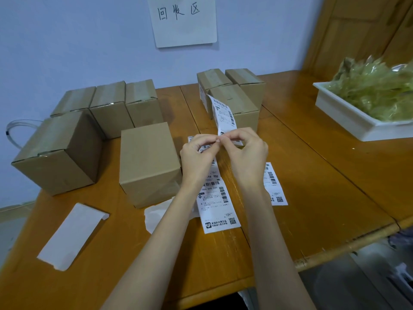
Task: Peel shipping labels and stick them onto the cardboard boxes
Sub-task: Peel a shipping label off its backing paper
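- I see a shipping label (223,115) held upright at table centre; my left hand (196,155) and right hand (248,153) both pinch its lower edge, fingertips touching.
- Beneath my hands, more printed labels (220,206) lie flat on the wooden table (324,175).
- At 9 o'clock of my hands, just beside them, stands a plain cardboard box (148,162); four more boxes (107,108) sit toward 10 o'clock.
- At 12 o'clock are three boxes (234,95), the front ones labelled.
- A blank backing sheet (71,236) lies at 7 o'clock.
- A white tray (348,117) of yellowish plastic film sits at 2 o'clock.

Two bare forearms, no sleeves, no rings
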A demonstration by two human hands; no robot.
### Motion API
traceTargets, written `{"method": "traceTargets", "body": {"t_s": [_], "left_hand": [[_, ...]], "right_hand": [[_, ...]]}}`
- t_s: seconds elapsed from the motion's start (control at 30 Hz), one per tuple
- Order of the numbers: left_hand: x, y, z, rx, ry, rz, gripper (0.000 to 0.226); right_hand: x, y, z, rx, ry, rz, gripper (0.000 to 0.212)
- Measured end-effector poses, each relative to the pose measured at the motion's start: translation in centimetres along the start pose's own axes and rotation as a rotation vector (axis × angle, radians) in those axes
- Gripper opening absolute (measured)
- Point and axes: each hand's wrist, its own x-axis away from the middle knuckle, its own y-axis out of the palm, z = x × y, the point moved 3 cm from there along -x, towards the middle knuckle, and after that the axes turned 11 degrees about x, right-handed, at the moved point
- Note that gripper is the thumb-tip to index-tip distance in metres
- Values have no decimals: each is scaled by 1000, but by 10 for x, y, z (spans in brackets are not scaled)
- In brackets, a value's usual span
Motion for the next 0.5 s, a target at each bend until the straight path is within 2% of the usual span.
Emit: {"method": "traceTargets", "body": {"t_s": [0.27, 0.5], "left_hand": [[5, -2, 1, 20, -21, -5, 6], [2, -3, -11, -20, -141, 103, 16]], "right_hand": [[-1, 3, 4, 20, 23, -55, 13], [-3, -1, 1, -25, 120, -94, 12]]}}
